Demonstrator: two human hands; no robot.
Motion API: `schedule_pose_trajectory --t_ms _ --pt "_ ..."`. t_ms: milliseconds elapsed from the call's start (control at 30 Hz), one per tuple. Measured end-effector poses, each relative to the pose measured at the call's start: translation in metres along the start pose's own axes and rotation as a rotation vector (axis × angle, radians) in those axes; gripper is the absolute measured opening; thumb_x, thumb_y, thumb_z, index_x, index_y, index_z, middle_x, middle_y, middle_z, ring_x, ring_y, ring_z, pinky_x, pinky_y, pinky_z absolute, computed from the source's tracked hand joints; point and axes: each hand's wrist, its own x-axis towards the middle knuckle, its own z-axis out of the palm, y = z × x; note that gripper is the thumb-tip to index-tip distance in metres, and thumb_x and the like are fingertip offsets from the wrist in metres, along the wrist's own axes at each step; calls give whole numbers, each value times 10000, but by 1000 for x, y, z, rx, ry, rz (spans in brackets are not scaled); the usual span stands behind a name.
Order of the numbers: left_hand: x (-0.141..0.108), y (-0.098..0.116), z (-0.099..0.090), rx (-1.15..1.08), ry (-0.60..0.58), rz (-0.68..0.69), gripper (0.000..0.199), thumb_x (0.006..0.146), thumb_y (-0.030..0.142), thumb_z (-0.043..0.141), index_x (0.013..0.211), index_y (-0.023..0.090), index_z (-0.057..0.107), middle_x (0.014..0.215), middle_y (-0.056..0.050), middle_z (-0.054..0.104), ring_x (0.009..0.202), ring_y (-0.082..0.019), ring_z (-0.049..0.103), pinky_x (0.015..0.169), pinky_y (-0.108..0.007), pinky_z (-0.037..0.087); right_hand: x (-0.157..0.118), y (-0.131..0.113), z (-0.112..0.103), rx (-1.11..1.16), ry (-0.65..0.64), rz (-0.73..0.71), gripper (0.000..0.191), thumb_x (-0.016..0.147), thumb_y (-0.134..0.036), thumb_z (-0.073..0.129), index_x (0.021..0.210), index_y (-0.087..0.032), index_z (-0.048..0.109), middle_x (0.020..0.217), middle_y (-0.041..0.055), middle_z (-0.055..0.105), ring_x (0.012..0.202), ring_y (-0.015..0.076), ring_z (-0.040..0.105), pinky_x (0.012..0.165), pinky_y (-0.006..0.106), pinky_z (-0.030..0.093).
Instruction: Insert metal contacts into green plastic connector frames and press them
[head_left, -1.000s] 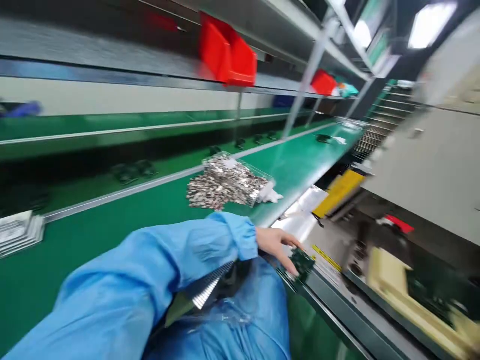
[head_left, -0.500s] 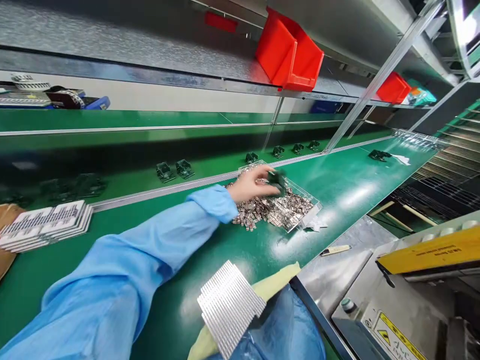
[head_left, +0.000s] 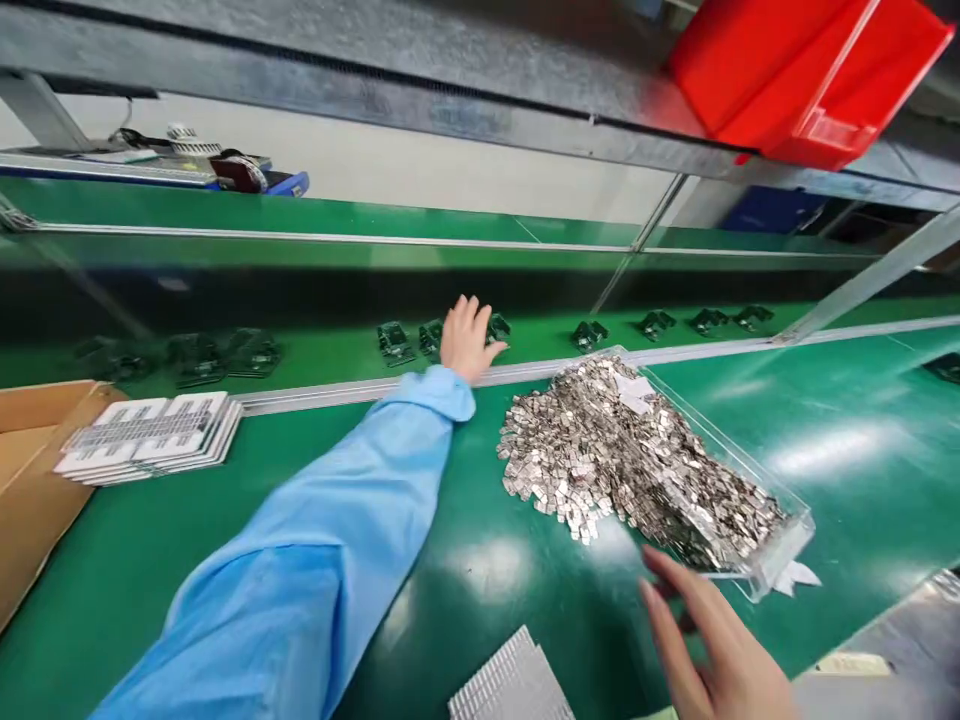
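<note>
My left hand [head_left: 466, 340] reaches over the green belt behind the table ledge, fingers stretched and spread. A dark green assembly [head_left: 498, 330] sits on the belt at its right side, partly hidden by the hand. Just left of the fingers stands another dark assembly [head_left: 430, 338], with a third assembly [head_left: 394, 343] beyond it. My right hand [head_left: 712, 640] is low in the view, near the front of a clear tray [head_left: 780, 560]. Its thumb and forefinger are apart, with nothing visible between them. Small silvery metal pieces [head_left: 577, 450] lie heaped in the tray and spill onto the table.
More dark assemblies [head_left: 656, 323] stand along the belt. White panels [head_left: 154, 435] are stacked by a cardboard box [head_left: 37, 470] at the left. A ribbed silvery stack [head_left: 514, 680] lies at the front. Overhead, a shelf [head_left: 450, 110] carries a red bin [head_left: 802, 80].
My left hand has moved from above the tray to the belt and let go of a dark assembly. My right hand has come into view. The camera has turned left and closer.
</note>
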Motion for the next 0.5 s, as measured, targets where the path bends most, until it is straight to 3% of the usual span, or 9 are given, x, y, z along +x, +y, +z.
schedule_pose_trajectory --t_ms 100,200,267,333,400,500 --pt "-3 -16 -27 43 14 30 644 843 509 566 1370 172 413 1492 -92 358 1445 -325 49 1147 -555 120 37 -7 29 -190 -42 2 430 949 -444 334 1253 -220 538 1056 142 630 857 291 656 717 438 572" --pt "6 -31 -43 102 -7 2 552 840 582 506 1202 174 586 1305 -123 568 1418 -375 119 1118 -597 72 54 1 53 -341 -68 -5 448 956 -401 303 1201 -148 581 1036 177 601 880 302 631 744 435 556" --pt "7 -31 -50 175 -15 -8 553 845 588 486 1111 123 626 1217 -135 615 1380 -376 221 1111 -599 45 53 8 61 -354 -37 -70 418 954 -363 316 1129 -134 618 995 174 601 848 290 630 746 422 554" --pt "4 -23 -57 255 -25 -13 513 866 527 510 1105 83 606 1192 -144 605 1299 -330 376 1097 -592 152 49 17 65 -335 35 -152 392 947 -348 337 1057 -131 644 953 169 609 787 284 635 700 414 557" --pt "3 -15 -64 319 -44 -13 432 863 462 566 1099 102 595 1171 -150 590 1173 -300 498 1007 -533 349 50 28 69 -337 121 -201 375 934 -370 363 974 -145 661 950 163 624 765 300 639 625 420 549" --pt "-13 -7 -81 368 -46 47 466 902 480 492 1172 104 546 1161 -187 549 1100 -314 525 880 -441 448 57 43 74 -347 181 -176 366 907 -416 379 880 -184 660 898 130 637 669 292 633 506 409 515"
